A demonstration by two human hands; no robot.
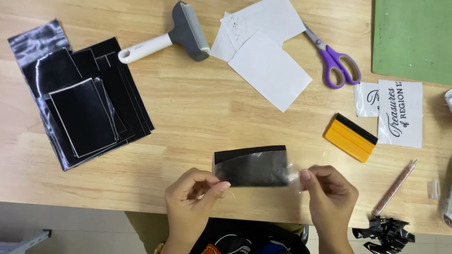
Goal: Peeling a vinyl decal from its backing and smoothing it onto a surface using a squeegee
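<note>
I hold a small black rectangular sheet [250, 165] with a clear film over it above the front edge of the wooden table [197, 108]. My left hand [193, 200] pinches its lower left corner. My right hand [329, 197] pinches the clear film at its right edge. The sheet bends slightly and its upper strip looks darker than the glossy lower part.
A pile of black sheets [80, 101] lies at the left. A white-handled grey roller [176, 35], white papers [266, 51], purple scissors [334, 59], a green mat [412, 37], a yellow squeegee [351, 137], printed labels [400, 113], a pen [394, 187] and black scraps [383, 234] lie around.
</note>
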